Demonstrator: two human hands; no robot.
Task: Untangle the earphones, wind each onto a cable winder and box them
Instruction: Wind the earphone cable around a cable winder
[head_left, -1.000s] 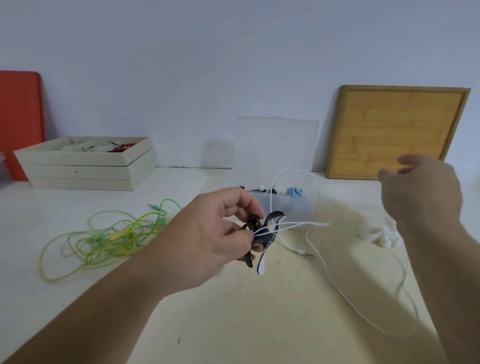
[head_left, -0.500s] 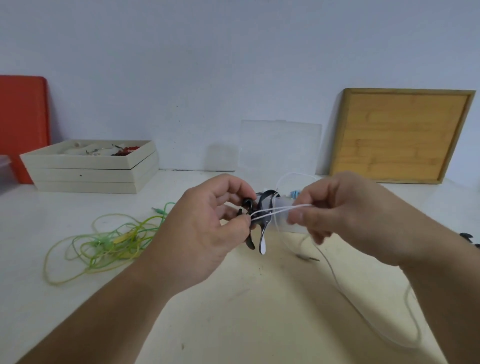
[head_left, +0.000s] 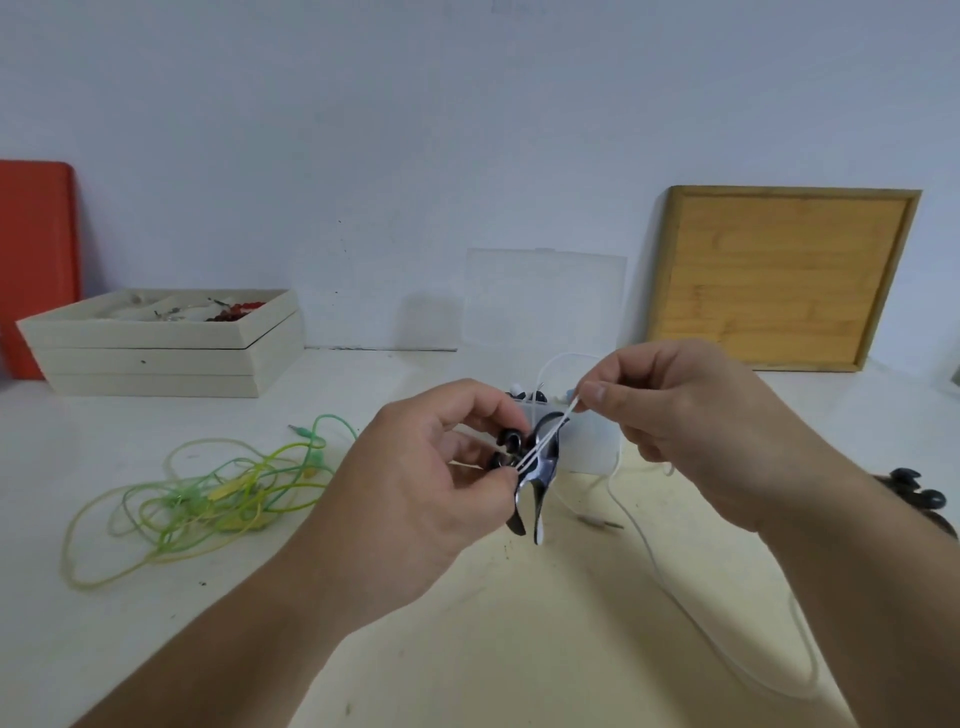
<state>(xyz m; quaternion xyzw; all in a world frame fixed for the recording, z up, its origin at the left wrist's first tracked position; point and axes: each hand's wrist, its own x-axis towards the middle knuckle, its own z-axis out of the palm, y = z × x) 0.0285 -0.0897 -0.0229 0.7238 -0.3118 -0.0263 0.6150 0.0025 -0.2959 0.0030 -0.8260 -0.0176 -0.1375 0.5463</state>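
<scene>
A pale wall (head_left: 467, 130) stood behind the white table (head_left: 389, 384); a wooden board (head_left: 779, 280) and an orange panel (head_left: 36, 260) leaned against it.

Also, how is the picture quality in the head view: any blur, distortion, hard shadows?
Head view: soft, even light, faint shadows on the table; the black cable winder in the left hand and the white cable pinched by the right hand look slightly smeared; the wide lens skews the wooden board; the cable's loose part fades into the table.
</scene>
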